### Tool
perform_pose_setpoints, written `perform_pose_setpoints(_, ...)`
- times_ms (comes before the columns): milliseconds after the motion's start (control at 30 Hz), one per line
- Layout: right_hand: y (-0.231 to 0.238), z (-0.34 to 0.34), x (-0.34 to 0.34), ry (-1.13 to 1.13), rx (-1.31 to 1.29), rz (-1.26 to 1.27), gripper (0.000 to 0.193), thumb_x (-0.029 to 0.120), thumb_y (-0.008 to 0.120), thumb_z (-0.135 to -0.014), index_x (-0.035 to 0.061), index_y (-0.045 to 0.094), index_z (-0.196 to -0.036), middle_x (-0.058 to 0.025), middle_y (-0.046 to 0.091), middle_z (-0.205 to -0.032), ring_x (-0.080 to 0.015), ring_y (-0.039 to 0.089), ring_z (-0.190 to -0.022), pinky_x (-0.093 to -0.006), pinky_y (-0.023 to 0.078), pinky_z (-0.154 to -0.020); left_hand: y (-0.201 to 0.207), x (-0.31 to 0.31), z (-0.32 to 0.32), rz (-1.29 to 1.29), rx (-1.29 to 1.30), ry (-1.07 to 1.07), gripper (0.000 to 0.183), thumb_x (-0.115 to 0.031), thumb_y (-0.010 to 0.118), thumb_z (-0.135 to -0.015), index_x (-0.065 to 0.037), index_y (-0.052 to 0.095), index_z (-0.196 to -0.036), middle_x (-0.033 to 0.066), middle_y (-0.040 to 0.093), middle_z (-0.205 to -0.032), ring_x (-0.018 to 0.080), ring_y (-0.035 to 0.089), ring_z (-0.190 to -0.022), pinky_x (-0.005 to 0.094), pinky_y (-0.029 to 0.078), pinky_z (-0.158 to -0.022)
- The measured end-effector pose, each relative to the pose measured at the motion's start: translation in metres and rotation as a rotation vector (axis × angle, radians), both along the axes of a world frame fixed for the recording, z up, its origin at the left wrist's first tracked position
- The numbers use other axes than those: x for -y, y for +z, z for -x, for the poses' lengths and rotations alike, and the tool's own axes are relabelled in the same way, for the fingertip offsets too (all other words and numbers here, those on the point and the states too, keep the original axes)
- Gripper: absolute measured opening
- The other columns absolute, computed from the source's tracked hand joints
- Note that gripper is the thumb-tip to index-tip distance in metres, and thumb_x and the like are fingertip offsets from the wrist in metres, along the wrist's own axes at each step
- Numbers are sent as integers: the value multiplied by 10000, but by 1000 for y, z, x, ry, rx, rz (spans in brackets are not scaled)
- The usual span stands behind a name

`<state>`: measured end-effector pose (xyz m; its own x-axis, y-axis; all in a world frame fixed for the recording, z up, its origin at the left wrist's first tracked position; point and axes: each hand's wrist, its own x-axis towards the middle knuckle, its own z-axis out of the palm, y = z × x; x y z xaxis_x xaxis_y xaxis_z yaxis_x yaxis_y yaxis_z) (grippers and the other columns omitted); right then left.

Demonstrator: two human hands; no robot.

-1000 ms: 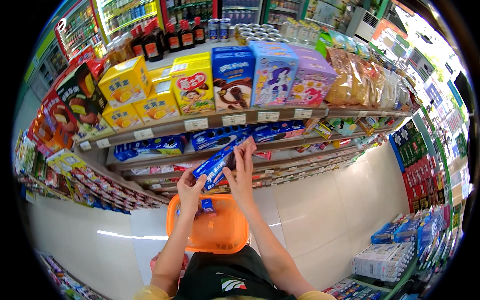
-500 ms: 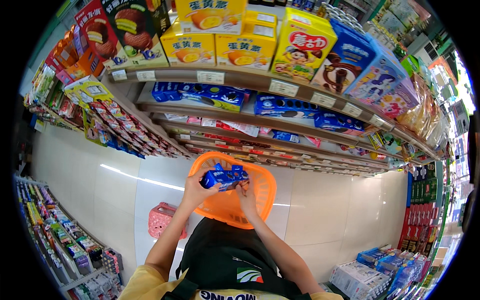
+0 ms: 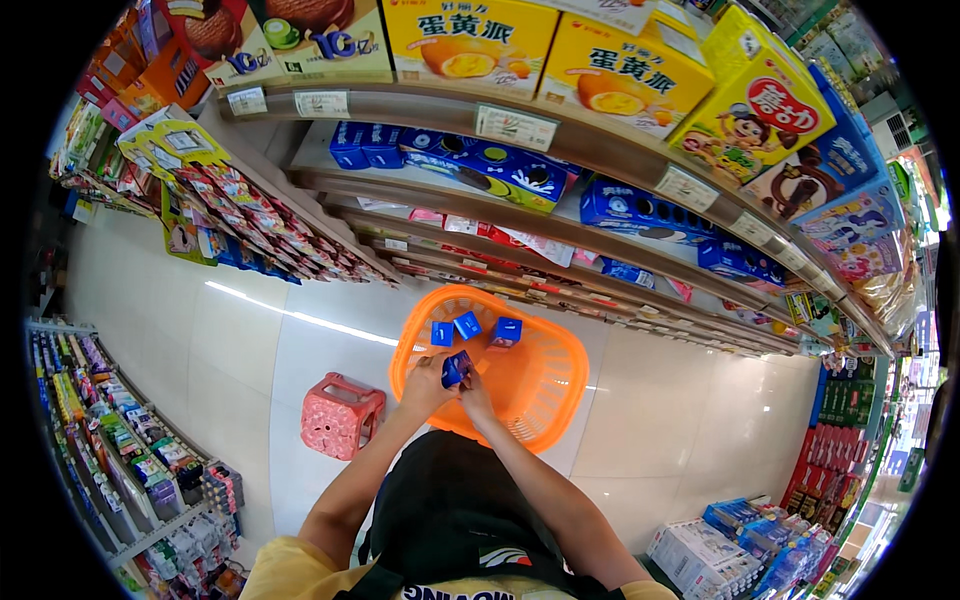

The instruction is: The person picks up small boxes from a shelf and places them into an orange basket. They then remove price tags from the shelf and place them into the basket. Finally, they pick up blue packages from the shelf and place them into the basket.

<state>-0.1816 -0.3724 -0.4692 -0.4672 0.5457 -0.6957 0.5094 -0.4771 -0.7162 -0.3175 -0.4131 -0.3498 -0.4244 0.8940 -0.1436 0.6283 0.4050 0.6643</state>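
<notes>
Over the near left part of an orange plastic basket point(image 3: 545, 400), both my hands grip one small dark blue cookie box point(image 3: 456, 369). My left hand point(image 3: 428, 380) has its fingers closed on the box's left side. On the opposite side, my right hand point(image 3: 477, 392) pinches it low down. The box is turned so that a narrow end shows upward. Farther back in the basket stand a blue box point(image 3: 441, 334), a tilted blue box point(image 3: 467, 324) and another blue box point(image 3: 507, 331).
A red plastic stool point(image 3: 341, 418) stands on the tiled floor left of the basket. Beyond it, a shelf point(image 3: 420, 100) carries yellow pie boxes point(image 3: 470, 45), with blue cookie boxes point(image 3: 490, 165) one tier lower. Wrapped packs point(image 3: 740, 550) are stacked at the lower right.
The box in my hands has turned from lying lengthwise to end-up and come nearer to me. Blue boxes inside the basket now show clearly. My view has shifted closer to the shelf.
</notes>
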Motion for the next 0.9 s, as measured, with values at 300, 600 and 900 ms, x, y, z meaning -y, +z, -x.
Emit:
perform_pose_setpoints(300, -13, 27, -3, 89, 104, 53, 589, 10, 426, -951, 95, 420, -1535, -75, 633, -1307, -182, 612, -1154, -307, 523, -854, -65, 3, 19, 106, -55, -57, 774, -154, 871, -650, -57, 541, -1343, 196, 658, -1157, 407, 631, -1097, 470, 537, -959)
perform_pose_setpoints(600, -17, 40, -6, 152, 91, 117, 547, -48, 479, -937, 19, 460, -1479, -109, 639, -1289, -199, 607, -1192, -300, 469, -1020, -84, -1, 28, 289, -17, -100, 765, -170, 889, -695, -55, 510, -1349, 177, 591, -1254, 387, 594, -1177, 449, 533, -985)
perform_pose_setpoints(900, -37, 45, -2, 132, 26, 14, 543, -41, 501, -952, 11, 443, -1490, -85, 645, -1306, -186, 604, -1214, -288, 459, -1030, -62, -3, 24, 171, -164, -33, 563, 0, 721, -768, -57, 556, -1304, 146, 594, -1251, 371, 577, -1191, 444, 547, -942)
